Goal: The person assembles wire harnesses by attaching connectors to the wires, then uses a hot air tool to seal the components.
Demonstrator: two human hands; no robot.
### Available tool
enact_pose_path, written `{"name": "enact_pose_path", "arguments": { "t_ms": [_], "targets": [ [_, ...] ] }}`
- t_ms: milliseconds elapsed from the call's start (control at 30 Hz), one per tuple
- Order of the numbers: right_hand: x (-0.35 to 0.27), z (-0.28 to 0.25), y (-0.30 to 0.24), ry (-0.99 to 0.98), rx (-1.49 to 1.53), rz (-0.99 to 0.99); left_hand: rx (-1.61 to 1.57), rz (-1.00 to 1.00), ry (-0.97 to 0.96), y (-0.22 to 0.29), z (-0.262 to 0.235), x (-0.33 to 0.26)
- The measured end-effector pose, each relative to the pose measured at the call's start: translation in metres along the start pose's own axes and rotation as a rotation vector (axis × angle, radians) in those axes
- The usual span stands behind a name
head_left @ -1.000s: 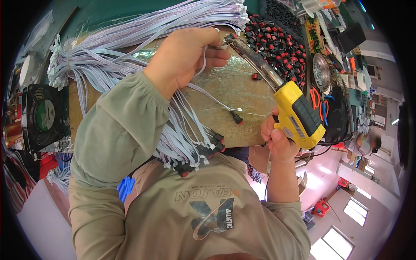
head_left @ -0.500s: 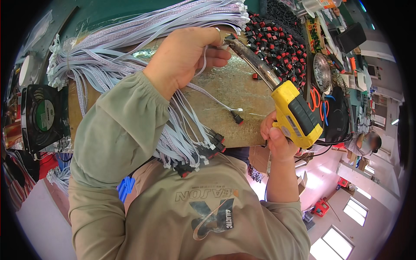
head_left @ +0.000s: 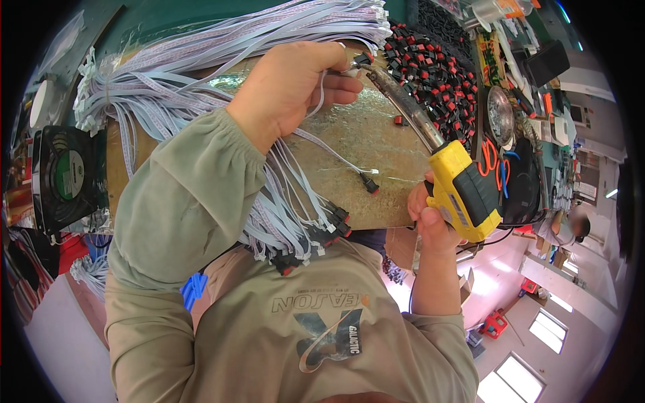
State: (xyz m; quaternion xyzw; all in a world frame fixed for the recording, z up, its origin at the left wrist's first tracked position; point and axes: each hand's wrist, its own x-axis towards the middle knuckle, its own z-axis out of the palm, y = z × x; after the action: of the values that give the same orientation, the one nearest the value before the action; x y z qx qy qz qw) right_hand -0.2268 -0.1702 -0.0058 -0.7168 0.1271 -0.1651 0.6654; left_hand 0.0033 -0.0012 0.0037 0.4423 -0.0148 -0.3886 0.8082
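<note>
My left hand (head_left: 295, 84) is closed, pinching the end of a white ribbon cable (head_left: 322, 91). A small black switch (head_left: 363, 59) shows just past its fingertips. My right hand (head_left: 433, 218) grips a yellow-and-black heat gun (head_left: 463, 191) with a long, scorched metal barrel. The barrel's tip lies close beside the pinched cable end; whether they touch I cannot tell. Below my left wrist lies a bunch of ribbon cables (head_left: 289, 195), several ending in black-and-red switches (head_left: 336, 215). One cable's switch (head_left: 368, 183) lies apart on the board.
A large bundle of ribbon cables (head_left: 269, 27) spans the back of the wooden board (head_left: 396, 195). Loose black-and-red switches (head_left: 433, 84) are heaped at the back right. Orange-handled scissors (head_left: 489, 158) and a metal dish (head_left: 500, 114) lie at right. A black fan (head_left: 67, 178) stands left.
The heat gun's tip has shifted slightly right and down. The black switch at my left fingertips now shows more plainly, and my left hand has hardly moved.
</note>
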Motion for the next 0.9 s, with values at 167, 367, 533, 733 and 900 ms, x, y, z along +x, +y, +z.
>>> {"name": "enact_pose_path", "arguments": {
  "t_ms": [167,367,533,733,900],
  "targets": [
    [-0.003,0.001,0.004,0.0,-0.052,-0.013,-0.007,-0.01,-0.009,-0.001,0.0,0.001],
    [-0.001,0.001,0.005,-0.04,-0.143,-0.033,-0.017,-0.02,-0.019,-0.003,-0.002,0.003],
    [-0.002,0.006,0.008,-0.014,-0.125,-0.021,-0.018,-0.034,-0.036,-0.003,-0.003,0.004],
    [0.001,-0.01,0.019,-0.076,-0.33,-0.128,-0.034,-0.026,-0.06,-0.005,-0.005,0.007],
    [0.003,-0.011,0.018,-0.108,-0.373,-0.158,-0.037,-0.012,-0.062,-0.007,-0.005,0.005]
  ]
}}
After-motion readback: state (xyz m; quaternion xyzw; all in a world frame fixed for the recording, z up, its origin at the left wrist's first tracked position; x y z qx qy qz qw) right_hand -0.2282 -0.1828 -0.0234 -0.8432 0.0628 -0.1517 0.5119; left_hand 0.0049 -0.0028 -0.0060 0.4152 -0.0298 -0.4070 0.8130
